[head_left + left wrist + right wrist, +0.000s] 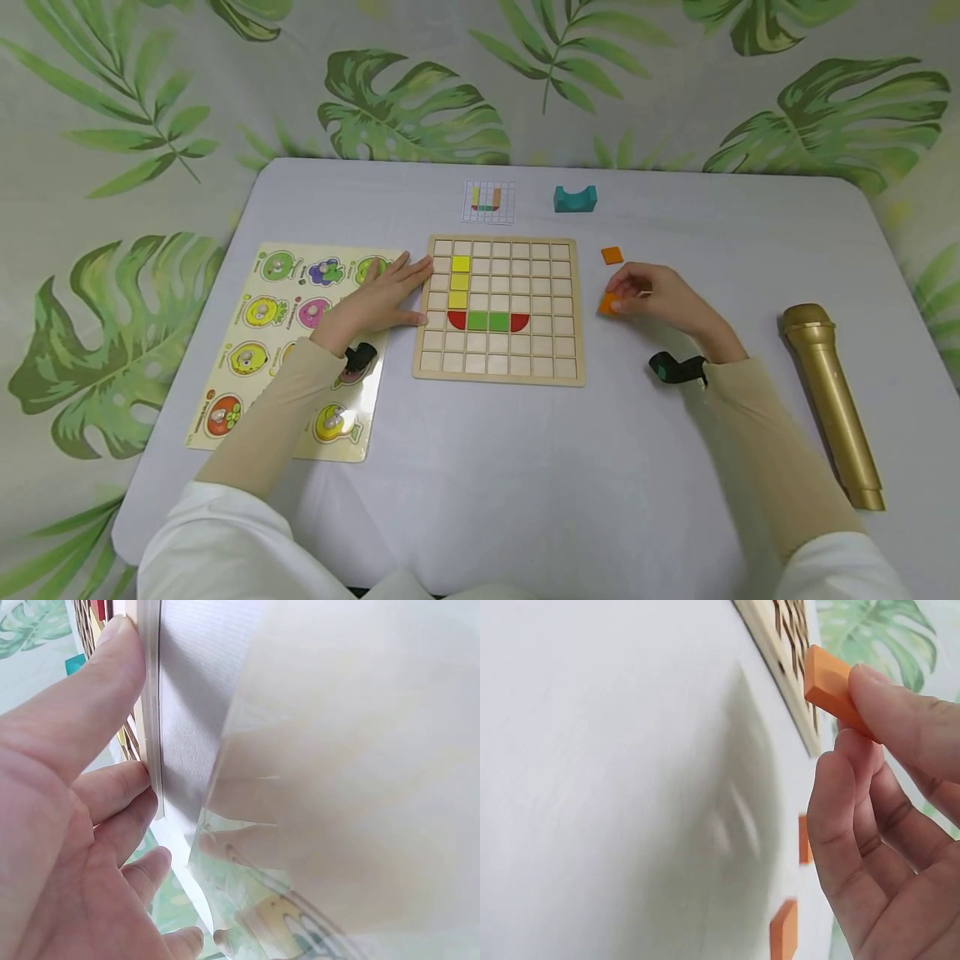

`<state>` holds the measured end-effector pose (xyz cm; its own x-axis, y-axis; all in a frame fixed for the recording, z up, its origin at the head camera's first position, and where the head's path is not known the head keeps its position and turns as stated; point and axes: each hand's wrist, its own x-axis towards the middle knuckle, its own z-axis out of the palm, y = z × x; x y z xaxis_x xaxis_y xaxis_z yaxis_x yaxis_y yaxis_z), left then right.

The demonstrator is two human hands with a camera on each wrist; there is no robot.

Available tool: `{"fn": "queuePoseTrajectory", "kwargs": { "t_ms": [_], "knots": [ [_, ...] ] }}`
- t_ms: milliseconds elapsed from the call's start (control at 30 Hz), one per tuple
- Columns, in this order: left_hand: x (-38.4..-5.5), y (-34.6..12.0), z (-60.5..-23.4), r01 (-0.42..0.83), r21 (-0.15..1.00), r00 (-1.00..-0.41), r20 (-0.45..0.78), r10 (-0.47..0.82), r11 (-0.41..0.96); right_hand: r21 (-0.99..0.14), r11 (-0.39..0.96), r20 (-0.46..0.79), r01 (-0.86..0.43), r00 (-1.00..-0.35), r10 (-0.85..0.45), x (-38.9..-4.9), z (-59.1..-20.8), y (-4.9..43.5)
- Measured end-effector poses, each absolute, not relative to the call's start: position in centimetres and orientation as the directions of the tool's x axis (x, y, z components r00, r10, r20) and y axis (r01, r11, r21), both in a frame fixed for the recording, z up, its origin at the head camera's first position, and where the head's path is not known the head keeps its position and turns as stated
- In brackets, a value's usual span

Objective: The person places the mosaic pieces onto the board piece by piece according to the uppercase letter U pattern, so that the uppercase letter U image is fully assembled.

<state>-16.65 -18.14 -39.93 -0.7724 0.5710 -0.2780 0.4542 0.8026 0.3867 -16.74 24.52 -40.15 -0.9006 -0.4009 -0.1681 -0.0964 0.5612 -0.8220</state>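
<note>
A wooden grid board (498, 382) lies in the middle of the table, bearing three yellow squares (459, 282) in a column, two green squares (487, 321), and red curved pieces (520, 322) at either end of the green ones. My left hand (378, 300) rests against the board's left edge, fingers spread; thumb and fingertips touch its side in the left wrist view. To the board's right, my right hand (652, 296) pinches an orange square tile (832, 682) between thumb and fingers, above the table. Another orange tile (612, 255) lies beyond that hand; two loose tiles show in the right wrist view.
A pattern card (489, 202) and a teal arched block (575, 200) stand behind the board. The fruit puzzle board (300, 400) lies partly under my left forearm. A gold microphone (832, 400) lies at the right side of the table.
</note>
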Motion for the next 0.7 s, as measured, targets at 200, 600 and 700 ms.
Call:
{"fn": "queuePoseTrajectory", "kwargs": {
  "t_ms": [200,600,700],
  "knots": [
    [-16.6,-18.1,-39.9,0.455,0.385,-0.772,-0.279,0.571,0.803,-0.829,0.539,-0.149,-0.146,-0.872,-0.466,-17.7,-39.9,21.6],
    [-16.7,-18.1,-39.9,0.457,0.375,-0.772,-0.283,0.569,0.807,-0.815,0.536,-0.147,-0.221,-0.816,-0.559,-19.2,-40.1,15.1],
    [-16.7,-18.1,-39.9,0.453,0.378,-0.772,-0.287,0.567,0.808,-0.801,0.544,-0.144,-0.251,-0.801,-0.581,-19.3,-40.2,13.9]
  ]
}}
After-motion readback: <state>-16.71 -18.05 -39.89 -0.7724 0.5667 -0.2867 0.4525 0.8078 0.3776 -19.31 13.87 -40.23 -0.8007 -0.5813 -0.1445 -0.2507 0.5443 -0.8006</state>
